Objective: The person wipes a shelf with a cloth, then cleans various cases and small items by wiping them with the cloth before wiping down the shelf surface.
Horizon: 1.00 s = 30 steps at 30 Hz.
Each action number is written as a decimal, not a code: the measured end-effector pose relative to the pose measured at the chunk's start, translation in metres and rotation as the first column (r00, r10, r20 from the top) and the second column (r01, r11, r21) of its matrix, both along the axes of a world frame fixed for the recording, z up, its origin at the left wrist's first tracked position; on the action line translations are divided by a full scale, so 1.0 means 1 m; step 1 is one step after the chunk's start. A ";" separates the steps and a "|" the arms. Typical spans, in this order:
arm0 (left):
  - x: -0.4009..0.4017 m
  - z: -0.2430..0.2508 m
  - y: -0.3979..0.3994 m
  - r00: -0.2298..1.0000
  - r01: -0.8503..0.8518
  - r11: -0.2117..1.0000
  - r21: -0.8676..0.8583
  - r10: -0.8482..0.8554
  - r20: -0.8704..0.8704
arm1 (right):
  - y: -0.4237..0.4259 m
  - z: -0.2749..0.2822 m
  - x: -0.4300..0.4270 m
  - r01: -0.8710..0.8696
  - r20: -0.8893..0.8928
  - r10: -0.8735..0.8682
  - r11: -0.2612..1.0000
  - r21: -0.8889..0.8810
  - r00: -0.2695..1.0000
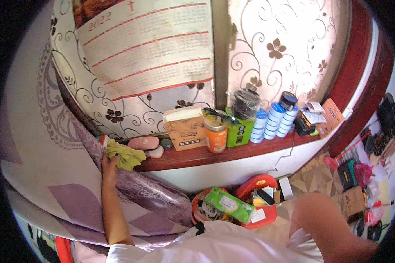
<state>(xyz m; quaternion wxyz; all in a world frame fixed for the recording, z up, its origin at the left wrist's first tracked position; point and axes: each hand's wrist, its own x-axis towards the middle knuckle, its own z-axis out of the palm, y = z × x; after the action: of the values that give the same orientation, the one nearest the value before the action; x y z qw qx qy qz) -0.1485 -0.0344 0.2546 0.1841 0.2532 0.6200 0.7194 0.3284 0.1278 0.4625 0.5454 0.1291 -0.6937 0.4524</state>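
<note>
My left hand grips a crumpled yellow-green cloth at the left end of the dark red windowsill, beside the purple curtain. Just right of the cloth lie a pink case, a paler case and a small dark round item. Farther right stand a brown patterned box, an orange-labelled jar, a green box and stacks of blue-and-white round containers. My right hand is out of view; a bent arm or leg shows at the lower right.
A paper calendar hangs over the patterned window. Below the sill are a red plastic chair and a basin with a green packet across it. A cord dangles from the sill. Boxes and bags crowd the floor at right.
</note>
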 end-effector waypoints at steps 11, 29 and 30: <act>0.003 0.030 -0.001 0.956 -0.293 0.950 0.111 0.287 0.066 | 0.007 -0.002 0.004 0.275 0.007 -0.276 0.959 0.070 0.961; 0.029 0.018 0.018 0.987 0.151 0.988 0.031 -0.152 0.047 | 0.033 -0.175 -0.156 0.407 0.414 -0.386 0.913 0.041 0.825; 0.040 0.022 0.036 0.935 0.356 0.934 -0.043 -0.356 0.006 | 0.033 -0.206 -0.185 0.212 0.506 -0.104 0.964 -0.162 0.856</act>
<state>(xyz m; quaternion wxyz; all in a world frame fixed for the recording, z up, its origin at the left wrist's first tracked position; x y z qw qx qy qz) -0.1081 0.0018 0.2765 0.3161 0.3578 0.5797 0.6603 0.1430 0.1607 0.2568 0.3964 -0.1071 -0.7657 0.4950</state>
